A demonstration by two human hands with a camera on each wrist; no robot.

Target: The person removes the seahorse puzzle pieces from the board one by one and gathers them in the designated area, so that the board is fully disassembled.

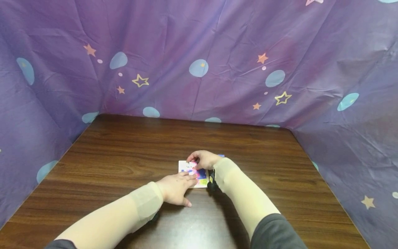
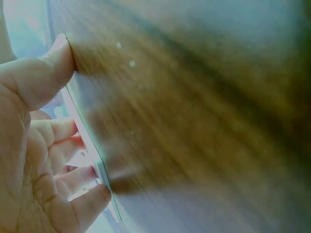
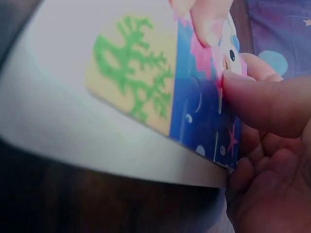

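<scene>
A white-edged puzzle board (image 1: 202,187) lies on the table, with a bright picture in blue, pink, yellow and green. My left hand (image 1: 176,188) lies over its near left part, fingers spread and resting on the picture, thumb off to the near side. At the board's far side my right hand (image 1: 203,159) pinches a small puzzle piece (image 3: 231,56) between thumb and fingers; most of it is hidden. In the right wrist view, a green plant on yellow (image 3: 136,73) and a blue section with a pink starfish show beside the right thumb (image 3: 262,99).
Brown wooden table (image 1: 140,141) surrounds the board. A blue-edged flat thing (image 1: 221,156) shows just behind the right wrist, mostly hidden. Purple cloth (image 1: 174,52) with stars hangs at the back and both sides. A dark wrist camera (image 1: 212,185) sits under the right wrist.
</scene>
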